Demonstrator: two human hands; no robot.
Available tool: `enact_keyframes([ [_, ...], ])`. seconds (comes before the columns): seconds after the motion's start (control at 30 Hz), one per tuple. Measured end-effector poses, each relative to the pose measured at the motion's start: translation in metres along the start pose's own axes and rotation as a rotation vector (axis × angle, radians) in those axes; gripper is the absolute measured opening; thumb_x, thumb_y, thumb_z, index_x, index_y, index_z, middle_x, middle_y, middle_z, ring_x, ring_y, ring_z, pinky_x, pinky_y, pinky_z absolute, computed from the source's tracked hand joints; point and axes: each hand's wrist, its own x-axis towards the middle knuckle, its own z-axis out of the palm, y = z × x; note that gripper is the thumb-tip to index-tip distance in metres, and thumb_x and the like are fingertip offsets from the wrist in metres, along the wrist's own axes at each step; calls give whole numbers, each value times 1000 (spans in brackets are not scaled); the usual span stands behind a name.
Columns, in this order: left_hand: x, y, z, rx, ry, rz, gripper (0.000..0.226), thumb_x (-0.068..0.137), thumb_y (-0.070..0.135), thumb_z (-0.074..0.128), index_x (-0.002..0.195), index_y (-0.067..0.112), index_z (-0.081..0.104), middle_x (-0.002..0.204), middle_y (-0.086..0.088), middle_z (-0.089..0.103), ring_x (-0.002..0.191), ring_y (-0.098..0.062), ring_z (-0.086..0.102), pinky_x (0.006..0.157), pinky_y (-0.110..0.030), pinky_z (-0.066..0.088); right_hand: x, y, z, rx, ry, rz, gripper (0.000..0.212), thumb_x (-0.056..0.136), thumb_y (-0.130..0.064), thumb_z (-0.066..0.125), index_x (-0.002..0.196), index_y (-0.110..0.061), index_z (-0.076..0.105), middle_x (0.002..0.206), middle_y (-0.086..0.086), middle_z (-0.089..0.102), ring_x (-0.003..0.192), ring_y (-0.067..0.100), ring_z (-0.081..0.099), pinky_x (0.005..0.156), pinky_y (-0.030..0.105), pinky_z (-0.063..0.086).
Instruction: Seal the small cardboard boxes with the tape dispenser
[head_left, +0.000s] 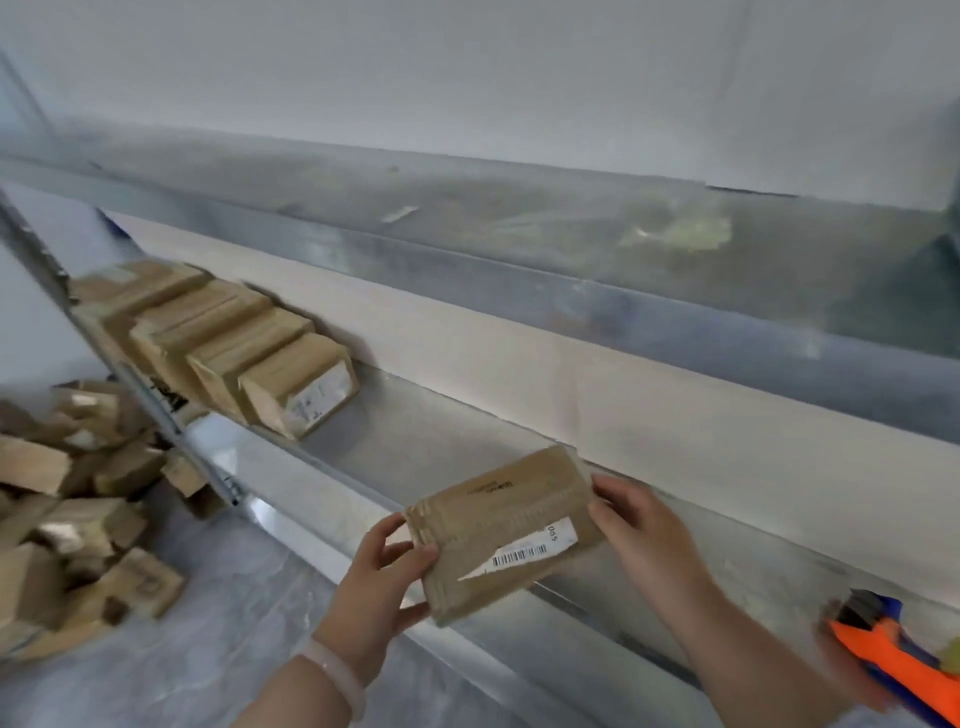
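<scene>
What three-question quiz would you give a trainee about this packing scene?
1. True or false: the left hand and right hand both hold the labelled box.
2. Where is the orange tape dispenser? A in the left hand; B in the right hand; C lying to the right, unheld.
3. Fill in: the row of boxes on the shelf stands to the held box's ___.
Key: 1 true; 2 C; 3 left.

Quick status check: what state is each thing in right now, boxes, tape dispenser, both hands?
Held box: closed, label up, lifted over the shelf edge.
Left hand: grips the box's left end.
Right hand: grips its right end.
Row of boxes: closed, lined up on the shelf.
Pile of boxes: heaped on the floor.
Tape dispenser: lying on the shelf, untouched.
</scene>
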Motion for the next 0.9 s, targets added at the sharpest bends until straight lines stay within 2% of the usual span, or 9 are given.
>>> enact_keyframes([
  [0.07,9,9,-30,-53,78,7,37,87,9,67,117,28,58,104,-12,67,94,-22,65,61,-35,54,7,-15,33,14,2,-3,21,90,-16,65,108,-25,67,106,-14,68,89,-10,62,75,6,43],
  [0.13,20,21,-63,-99,144,7,36,86,10,68,116,28,58,106,-12,68,101,-27,66,64,-38,56,9,-28,71,24,-3,-9,21,90,-17,66,108,-27,65,107,-10,67,86,-12,59,77,12,44],
  [0.23,45,41,-110,-140,198,12,39,86,11,70,118,28,56,110,-13,67,104,-28,66,72,-44,58,11,-42,130,-45,-46,-33,24,89,-26,67,112,-33,65,116,-12,64,98,-1,61,87,22,44],
  [0.37,84,64,-152,-165,228,6,47,83,17,75,122,29,52,113,-13,66,102,-26,66,69,-43,59,14,-64,192,-134,-114,-95,30,90,-29,65,116,-45,59,119,-25,55,108,4,57,94,22,42],
  [0.43,105,71,-160,-167,232,-5,48,84,18,74,124,28,50,111,-11,65,98,-22,65,67,-41,59,17,-74,212,-158,-131,-106,32,91,-30,64,115,-49,56,117,-31,52,107,-4,53,93,18,39],
  [0.57,151,78,-162,-147,256,-41,50,83,19,75,124,29,48,119,-10,60,97,-20,62,75,-44,60,34,-87,234,-255,-156,-139,34,92,-31,63,115,-53,51,112,-40,44,102,-14,47,97,14,34],
  [0.67,185,76,-162,-134,259,-87,56,82,23,77,127,31,44,126,-9,59,103,-23,62,81,-42,59,57,-90,249,-337,-165,-185,35,90,-29,65,122,-41,57,117,-32,48,112,-11,46,97,8,28],
  [0.73,204,73,-161,-104,275,-98,60,80,27,78,128,32,43,127,-8,57,105,-24,61,78,-37,58,73,-88,256,-372,-171,-202,38,89,-30,66,126,-36,59,121,-25,51,116,-6,47,100,11,29],
  [0.9,232,69,-161,-46,292,-104,62,75,35,81,125,31,43,121,-10,59,102,-23,63,77,-35,56,102,-81,267,-395,-172,-181,38,89,-32,66,124,-43,55,124,-26,50,119,-5,46,102,13,30],
])
